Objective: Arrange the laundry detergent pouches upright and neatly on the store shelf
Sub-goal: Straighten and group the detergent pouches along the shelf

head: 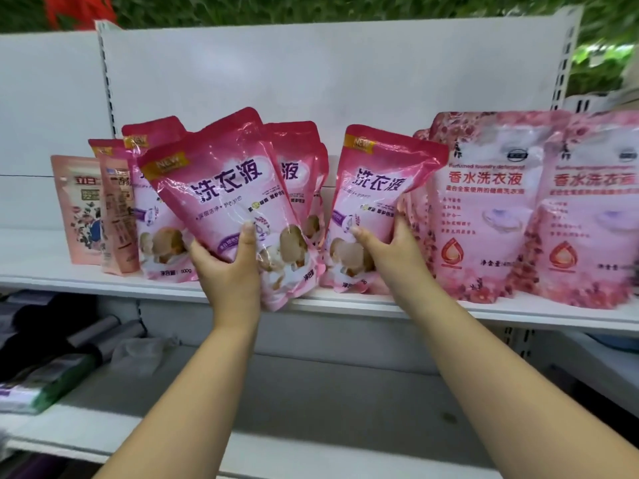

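While the left hand (228, 267) grips a tilted pink pouch (224, 202) at centre frame (its base hangs past the shelf (518, 314) edge), the right hand (394, 247) holds a second pouch (373, 198) standing beside the paler pouches (484, 209) at right.

Tilted pink pouch (221, 198), upright pink pouch (377, 202)
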